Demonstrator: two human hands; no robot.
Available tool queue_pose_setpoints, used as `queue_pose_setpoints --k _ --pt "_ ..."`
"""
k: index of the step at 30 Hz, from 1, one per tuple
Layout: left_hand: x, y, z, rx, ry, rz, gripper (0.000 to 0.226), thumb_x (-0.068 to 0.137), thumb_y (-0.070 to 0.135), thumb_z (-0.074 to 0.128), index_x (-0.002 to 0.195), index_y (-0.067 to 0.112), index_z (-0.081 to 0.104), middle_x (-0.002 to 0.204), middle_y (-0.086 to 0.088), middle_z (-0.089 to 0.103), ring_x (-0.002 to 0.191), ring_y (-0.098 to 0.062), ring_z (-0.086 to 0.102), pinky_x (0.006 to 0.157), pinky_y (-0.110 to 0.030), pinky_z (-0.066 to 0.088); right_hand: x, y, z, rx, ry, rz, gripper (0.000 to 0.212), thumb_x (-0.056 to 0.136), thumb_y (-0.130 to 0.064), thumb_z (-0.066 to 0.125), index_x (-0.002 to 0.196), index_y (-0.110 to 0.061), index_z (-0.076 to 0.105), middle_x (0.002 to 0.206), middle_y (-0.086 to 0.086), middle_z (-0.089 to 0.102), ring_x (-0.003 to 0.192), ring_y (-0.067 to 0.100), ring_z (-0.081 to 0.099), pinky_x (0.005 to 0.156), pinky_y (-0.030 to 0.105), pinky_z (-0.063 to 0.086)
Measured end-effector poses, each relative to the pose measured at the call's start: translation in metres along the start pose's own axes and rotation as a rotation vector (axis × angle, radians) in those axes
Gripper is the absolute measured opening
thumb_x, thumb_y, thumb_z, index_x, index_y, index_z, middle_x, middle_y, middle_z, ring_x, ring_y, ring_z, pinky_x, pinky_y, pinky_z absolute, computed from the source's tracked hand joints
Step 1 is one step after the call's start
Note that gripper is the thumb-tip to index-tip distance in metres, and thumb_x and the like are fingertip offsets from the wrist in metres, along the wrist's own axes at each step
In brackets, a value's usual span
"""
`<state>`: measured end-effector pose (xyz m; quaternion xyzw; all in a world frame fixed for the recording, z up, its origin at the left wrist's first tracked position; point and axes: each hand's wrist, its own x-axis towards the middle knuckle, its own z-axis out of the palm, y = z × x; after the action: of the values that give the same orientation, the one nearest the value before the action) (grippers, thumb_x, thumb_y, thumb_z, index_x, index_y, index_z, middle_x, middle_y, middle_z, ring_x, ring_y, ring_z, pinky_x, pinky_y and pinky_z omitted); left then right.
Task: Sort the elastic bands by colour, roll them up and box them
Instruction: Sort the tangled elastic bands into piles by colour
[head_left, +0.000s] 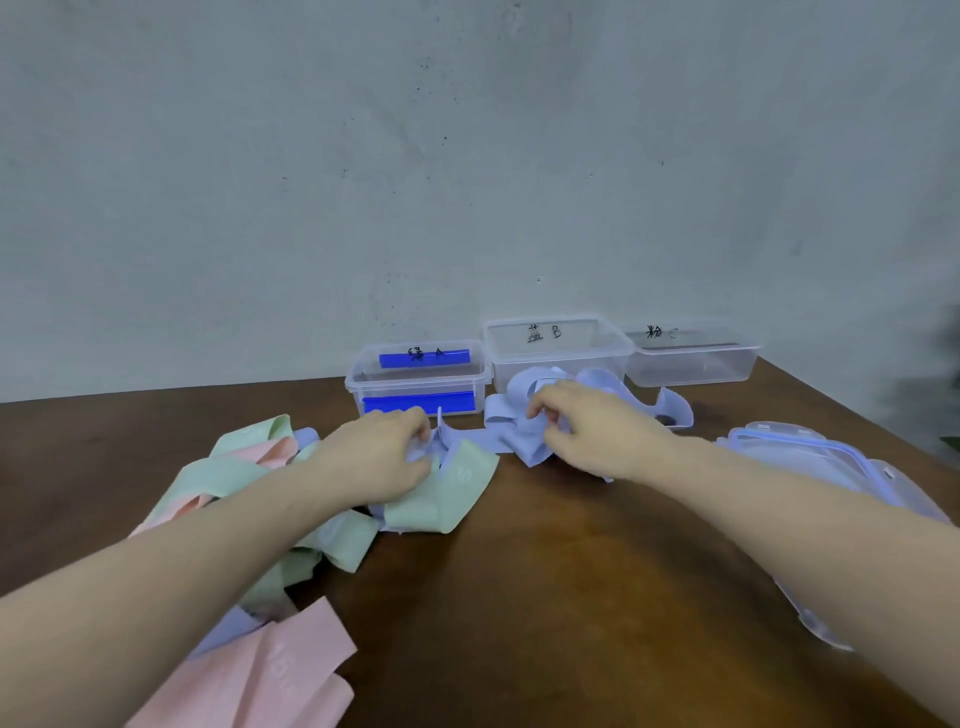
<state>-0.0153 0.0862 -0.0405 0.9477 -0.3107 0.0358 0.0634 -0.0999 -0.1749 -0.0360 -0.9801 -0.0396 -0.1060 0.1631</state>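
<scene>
Clear boxes (558, 353) hold no bands; left hand (382, 457), right hand (582, 421) pinch blue band (511, 441).

blue elastic bands (524, 439) loosely heaped, unrolled, in front of middle clear box (558, 349). green bands (436, 499) and pink bands (270, 670) tangled at left, flat and crumpled, some blue mixed in. three open clear boxes in row at table's far edge: left box (418, 376), right box (693, 358).

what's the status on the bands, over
Left hand and right hand each gripping blue band. Green and pink bands unsorted, heaped left. Three boxes open at back. Nothing blocking.
</scene>
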Motion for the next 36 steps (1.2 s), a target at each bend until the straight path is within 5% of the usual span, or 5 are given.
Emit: queue_pose_setpoints --k 6,16,23,30,36 --pt "-0.033 -0.03 -0.003 -0.041 0.037 -0.065 0.049 0.092 0.038 0.058 0.139 0.028 0.044 0.146 0.009 0.039 0.121 -0.014 0.05 0.083 -0.026 0.037 0.022 -0.05 0.034 0.052 -0.066 -0.151 0.026 0.097 -0.026 0.047 0.119 -0.034 0.059 0.107 -0.01 0.057 0.089 0.011 0.056 0.081 0.035 0.051" --pt "-0.051 -0.073 -0.017 0.143 0.067 -0.208 0.048 0.091 0.057 0.051 0.134 0.035 0.045 0.141 0.013 0.045 0.131 -0.018 0.041 0.104 -0.036 0.035 0.08 -0.103 0.072 -0.116 -0.238 -0.271 0.051 0.091 -0.045 0.058 0.141 -0.04 0.051 0.143 -0.015 0.045 0.118 0.017 0.035 0.101 0.04 0.035" --pt "-0.071 -0.106 -0.04 -0.036 -0.007 -0.39 0.055 0.088 0.062 0.054 0.137 0.038 0.043 0.147 0.012 0.04 0.131 -0.019 0.041 0.103 -0.042 0.04 0.087 -0.114 0.077 0.266 -0.125 -0.172 0.03 0.097 -0.043 0.055 0.079 -0.02 0.057 0.075 -0.009 0.056 0.075 0.014 0.049 0.068 0.032 0.039" --pt "-0.085 -0.104 -0.044 -0.1 0.122 -0.436 0.021 0.088 0.056 0.058 0.085 0.037 0.065 0.082 0.011 0.066 0.059 -0.011 0.061 0.056 -0.026 0.045 0.076 -0.122 0.067 0.555 -0.061 -0.038 0.018 0.091 -0.022 0.061 0.082 -0.025 0.046 0.077 -0.004 0.053 0.066 0.012 0.044 0.057 0.026 0.034" --pt "-0.073 -0.083 -0.066 -0.669 0.291 -0.387 0.008 0.088 0.029 0.07 0.082 0.024 0.07 0.078 0.009 0.071 0.073 -0.009 0.063 0.067 -0.025 0.049 0.07 -0.127 0.05 0.762 0.059 0.007 0.02 0.099 -0.019 0.045 0.097 -0.039 0.049 0.101 -0.016 0.056 0.086 0.011 0.056 0.057 0.023 0.042"
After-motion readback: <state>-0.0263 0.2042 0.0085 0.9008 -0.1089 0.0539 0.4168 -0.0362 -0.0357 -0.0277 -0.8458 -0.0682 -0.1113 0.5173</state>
